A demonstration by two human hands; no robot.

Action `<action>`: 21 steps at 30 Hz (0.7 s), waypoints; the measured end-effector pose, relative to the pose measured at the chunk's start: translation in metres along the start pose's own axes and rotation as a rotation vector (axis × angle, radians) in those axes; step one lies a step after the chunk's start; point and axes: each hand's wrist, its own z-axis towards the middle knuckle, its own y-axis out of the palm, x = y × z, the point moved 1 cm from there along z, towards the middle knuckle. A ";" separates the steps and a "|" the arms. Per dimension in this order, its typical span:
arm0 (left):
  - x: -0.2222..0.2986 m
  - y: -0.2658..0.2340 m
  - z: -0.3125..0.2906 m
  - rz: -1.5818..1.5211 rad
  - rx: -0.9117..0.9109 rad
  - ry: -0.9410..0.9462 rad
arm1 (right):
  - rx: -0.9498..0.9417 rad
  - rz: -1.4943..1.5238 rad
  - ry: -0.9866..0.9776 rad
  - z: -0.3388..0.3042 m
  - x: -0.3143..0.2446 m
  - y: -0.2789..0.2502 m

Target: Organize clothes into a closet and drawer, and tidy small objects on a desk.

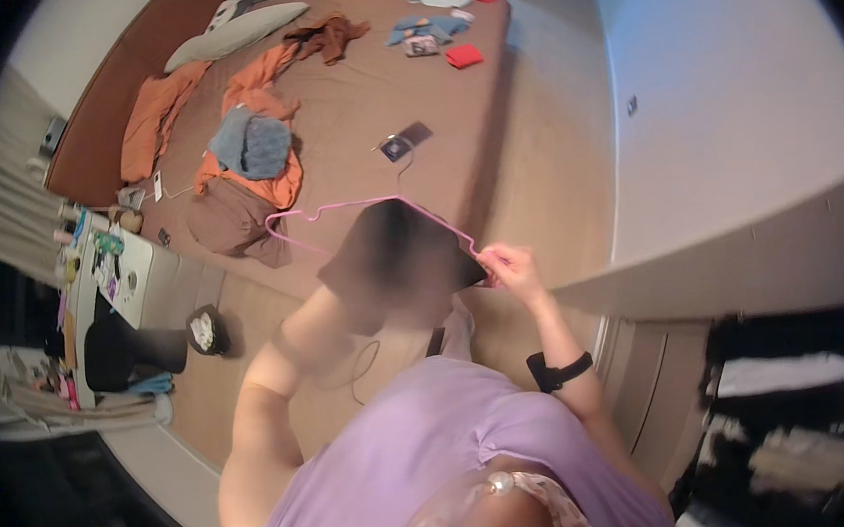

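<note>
My right hand pinches the lower right end of a pink clothes hanger, its fingers closed around it. The hanger's thin hook points up toward the bed, and its left shoulder extends free. A dark piece of cloth hangs on the right half of the hanger, its right edge close to my right fingers. My left hand is at the lower left of this cloth. Blur covers its fingers, so their grip is hidden.
A brown-covered bed lies ahead, with an orange garment, a grey-blue cloth and small clothes on it. A white desk and a small bin stand at left. Dark clothes hang at lower right.
</note>
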 end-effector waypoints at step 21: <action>0.074 0.042 -0.013 -0.097 -0.689 0.682 | 0.451 0.082 0.107 -0.203 -0.114 0.048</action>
